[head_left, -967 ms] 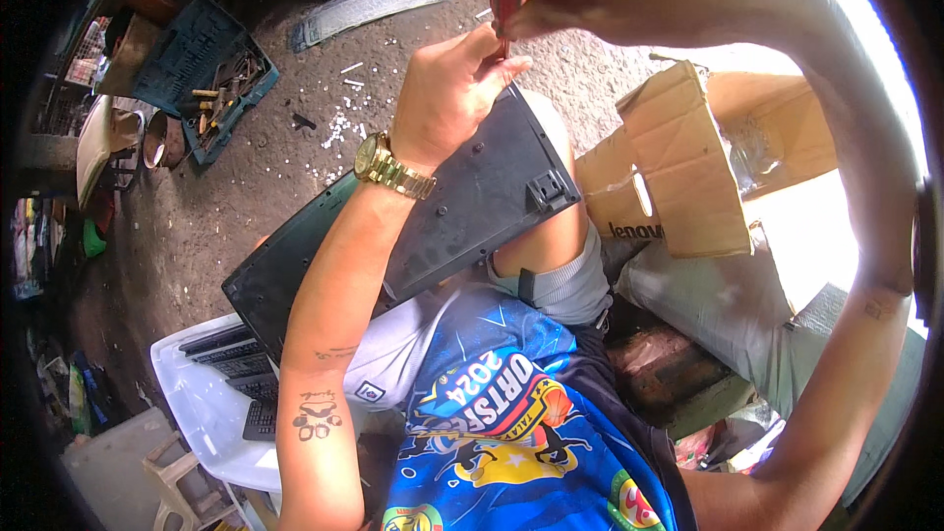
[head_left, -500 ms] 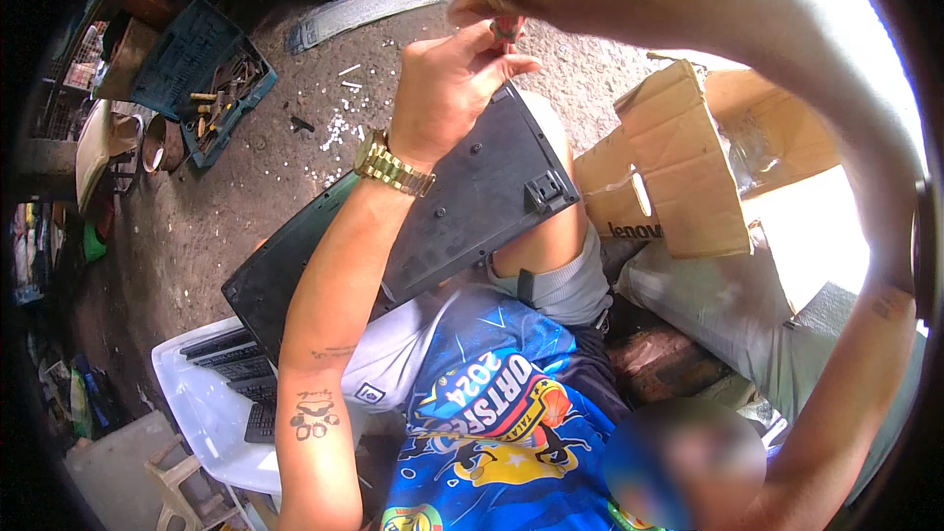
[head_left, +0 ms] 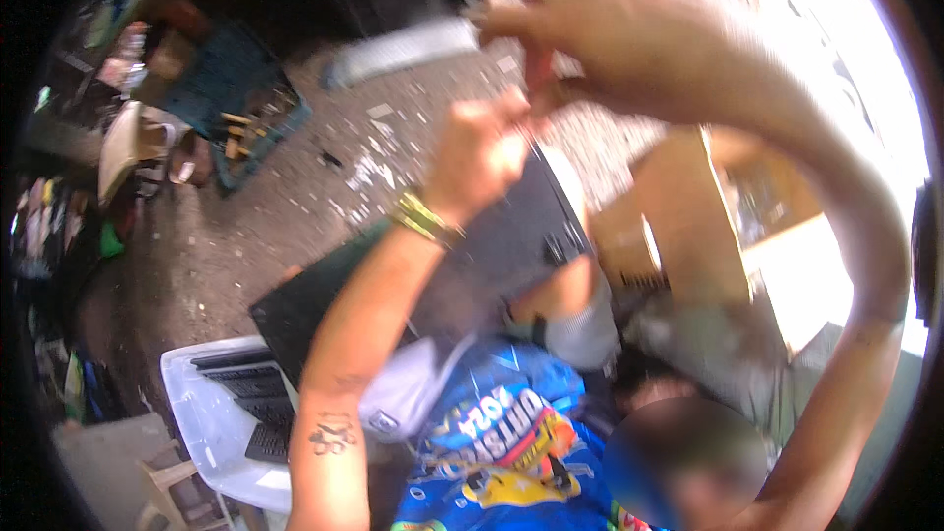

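Laptop base (head_left: 511, 246): black, tilted on your lap; your left hand (head_left: 477, 152) grips its top edge
Right hand (head_left: 610, 34): pinches a red-handled tool (head_left: 539, 74), blurred

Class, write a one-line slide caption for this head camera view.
Left hand steadies a dark laptop base propped on the knee while the right hand holds a red-handled tool above it.

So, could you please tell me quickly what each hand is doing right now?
Left hand: closed on the top edge of the flat black plastic panel.
Right hand: pinching a thin reddish tool, blurred.
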Demonstrator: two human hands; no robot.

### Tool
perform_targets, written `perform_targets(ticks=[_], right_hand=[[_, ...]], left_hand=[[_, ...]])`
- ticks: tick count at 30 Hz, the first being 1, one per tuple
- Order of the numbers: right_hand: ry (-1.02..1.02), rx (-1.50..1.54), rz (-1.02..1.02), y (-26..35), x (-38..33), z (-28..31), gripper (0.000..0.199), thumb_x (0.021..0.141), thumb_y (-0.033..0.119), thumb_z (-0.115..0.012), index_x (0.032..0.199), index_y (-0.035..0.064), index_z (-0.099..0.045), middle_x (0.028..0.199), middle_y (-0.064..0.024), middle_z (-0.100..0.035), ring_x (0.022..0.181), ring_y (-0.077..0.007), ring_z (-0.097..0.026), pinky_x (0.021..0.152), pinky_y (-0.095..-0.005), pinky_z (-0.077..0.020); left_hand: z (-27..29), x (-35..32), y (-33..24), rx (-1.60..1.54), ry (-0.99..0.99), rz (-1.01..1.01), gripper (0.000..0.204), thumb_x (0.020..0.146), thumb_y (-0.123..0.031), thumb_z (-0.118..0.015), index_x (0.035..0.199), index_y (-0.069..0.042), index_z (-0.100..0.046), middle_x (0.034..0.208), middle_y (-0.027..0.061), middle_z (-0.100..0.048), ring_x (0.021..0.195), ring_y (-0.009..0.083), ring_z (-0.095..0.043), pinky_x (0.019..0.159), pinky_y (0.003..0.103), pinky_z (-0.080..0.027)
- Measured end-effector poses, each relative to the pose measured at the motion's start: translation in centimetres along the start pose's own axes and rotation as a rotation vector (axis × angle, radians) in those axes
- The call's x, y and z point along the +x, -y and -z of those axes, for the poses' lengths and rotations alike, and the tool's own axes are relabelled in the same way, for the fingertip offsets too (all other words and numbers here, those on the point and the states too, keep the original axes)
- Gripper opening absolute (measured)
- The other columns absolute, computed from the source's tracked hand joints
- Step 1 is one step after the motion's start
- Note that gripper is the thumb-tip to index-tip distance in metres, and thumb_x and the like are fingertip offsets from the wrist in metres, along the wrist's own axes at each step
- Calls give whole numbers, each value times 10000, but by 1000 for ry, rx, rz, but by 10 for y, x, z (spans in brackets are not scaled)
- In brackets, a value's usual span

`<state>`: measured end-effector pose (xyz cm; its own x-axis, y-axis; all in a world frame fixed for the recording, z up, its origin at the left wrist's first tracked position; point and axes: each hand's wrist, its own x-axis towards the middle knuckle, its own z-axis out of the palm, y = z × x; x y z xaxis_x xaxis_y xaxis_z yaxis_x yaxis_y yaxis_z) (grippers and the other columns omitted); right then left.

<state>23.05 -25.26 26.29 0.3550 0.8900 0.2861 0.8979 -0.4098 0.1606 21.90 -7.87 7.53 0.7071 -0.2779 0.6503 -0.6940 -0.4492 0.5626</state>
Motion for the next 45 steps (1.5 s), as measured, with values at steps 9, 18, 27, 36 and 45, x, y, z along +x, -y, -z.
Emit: perform_targets(ticks=[9,18,27,36,45], right_hand=[[393,230,-393,27,20,39,229,893,62,-696,1108,97,-623,1055,-137,-649,1036,-372,-668,831,-485,-528],[-52,526,-200,13,-24,14,617,870,56,-731,1453,161,-560,1034,-86,-682,941,-209,-697,782,-355,-596],[-100,534,-348,43,-52,-1,320,903,42,-705,1196,53,-576,843,-93,-642,775,-237,-673,739,-368,-537],[-105,505,-376,55,-62,-11,285,936,110,-717,1163,50,-557,865,-118,-676,822,-299,-703,737,-396,-555],[212,155,-362,69,-65,19,174,939,192,-710,986,80,-585,768,-89,-660,730,-347,-679,633,-474,-503]], left_hand=[[11,2,-13,-154,30,106,190,930,-123,-727,1058,-16,-635,860,205,-721,832,416,-714,704,472,-560],[12,4,-23,-176,-28,30,230,883,-178,-822,967,-30,-668,784,182,-710,709,356,-723,594,398,-538],[9,-4,-47,-239,256,26,221,908,-185,-790,1007,-7,-704,861,198,-736,808,365,-742,671,410,-573],[2,-13,-39,-271,315,39,221,906,-181,-775,1071,-38,-737,874,198,-727,798,388,-725,676,426,-571],[2,-13,-42,-282,365,-48,211,901,-192,-750,1074,-71,-757,892,214,-719,812,409,-703,696,459,-560]])
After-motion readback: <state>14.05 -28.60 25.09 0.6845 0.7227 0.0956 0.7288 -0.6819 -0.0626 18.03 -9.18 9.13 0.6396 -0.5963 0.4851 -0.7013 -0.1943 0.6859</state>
